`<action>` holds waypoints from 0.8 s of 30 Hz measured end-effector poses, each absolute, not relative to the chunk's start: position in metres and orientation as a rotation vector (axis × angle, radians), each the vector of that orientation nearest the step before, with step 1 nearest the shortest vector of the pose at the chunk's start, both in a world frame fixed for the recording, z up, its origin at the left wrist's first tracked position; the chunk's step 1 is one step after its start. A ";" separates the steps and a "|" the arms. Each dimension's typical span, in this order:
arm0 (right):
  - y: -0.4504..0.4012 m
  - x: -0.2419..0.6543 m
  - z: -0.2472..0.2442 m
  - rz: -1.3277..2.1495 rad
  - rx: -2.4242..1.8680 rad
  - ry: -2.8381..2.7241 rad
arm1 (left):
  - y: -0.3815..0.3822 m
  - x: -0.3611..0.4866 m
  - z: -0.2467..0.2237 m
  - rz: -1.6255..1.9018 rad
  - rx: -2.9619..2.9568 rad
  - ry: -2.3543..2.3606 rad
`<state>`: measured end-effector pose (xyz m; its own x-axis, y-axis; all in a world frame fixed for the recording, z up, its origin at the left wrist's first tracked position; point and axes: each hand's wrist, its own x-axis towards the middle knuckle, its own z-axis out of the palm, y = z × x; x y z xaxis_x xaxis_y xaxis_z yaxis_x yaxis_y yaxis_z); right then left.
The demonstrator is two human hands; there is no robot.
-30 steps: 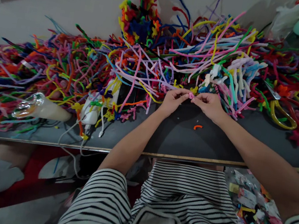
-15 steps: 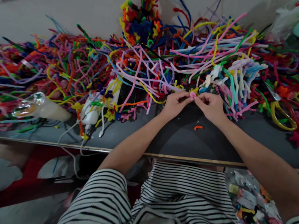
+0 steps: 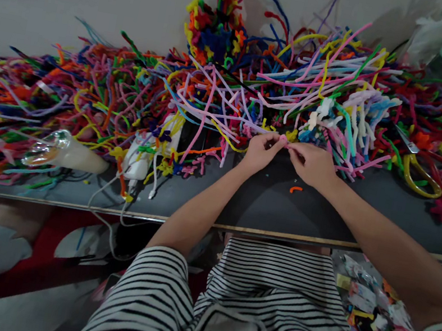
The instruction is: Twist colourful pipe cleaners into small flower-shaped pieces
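Note:
A small pink piece of pipe cleaner (image 3: 283, 139) shows between my fingertips, mostly covered by them. My left hand (image 3: 261, 152) is closed in a pinch on it. From the other side my right hand (image 3: 313, 163) pinches at the same piece, thumb and fingers together. Both hands are just above the dark table (image 3: 256, 206), at the front edge of a heap of coloured pipe cleaners (image 3: 224, 97). A short orange bit of pipe cleaner (image 3: 296, 189) lies on the table below my right hand.
Yellow-handled scissors (image 3: 421, 181) lie to the right among red and pink pieces. At left are a white charger with cables (image 3: 136, 162) and a pale cup-like container (image 3: 81, 158). A bin of scraps (image 3: 371, 306) stands below the table. Part of another person (image 3: 0, 229) shows at far left.
My right hand has turned, its fingers now curled more beneath and the back of the hand raised. The left hand keeps its pinch on the pink piece. The view has shifted slightly.

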<state>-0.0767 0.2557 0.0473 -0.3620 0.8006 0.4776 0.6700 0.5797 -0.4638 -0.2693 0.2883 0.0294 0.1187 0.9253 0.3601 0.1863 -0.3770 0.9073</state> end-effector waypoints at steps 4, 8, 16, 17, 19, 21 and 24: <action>0.256 -0.072 0.053 0.076 -1.189 -2.126 | 0.291 -0.271 0.032 1.240 1.704 1.004; 0.261 -0.065 0.057 -0.052 -1.196 -1.965 | 0.288 -0.273 0.038 1.141 1.726 0.892; 0.265 -0.064 0.053 0.142 -1.096 -1.675 | 0.283 -0.272 0.034 1.088 1.769 0.830; 0.264 -0.066 0.052 0.177 -1.079 -1.694 | 0.283 -0.272 0.033 1.096 1.783 0.831; 0.262 -0.070 0.052 0.229 -1.044 -1.776 | 0.284 -0.273 0.033 1.103 1.812 0.844; 0.261 -0.072 0.051 0.260 -1.013 -1.884 | 0.284 -0.274 0.033 1.094 1.837 0.878; 0.262 -0.071 0.050 0.266 -0.961 -2.006 | 0.285 -0.276 0.033 1.064 1.841 0.937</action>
<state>-0.0708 0.2617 0.0501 -0.3222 0.7158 0.6195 0.5294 0.6788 -0.5089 -0.2759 0.2848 0.0328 0.3735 0.8720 0.3165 0.2039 -0.4101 0.8890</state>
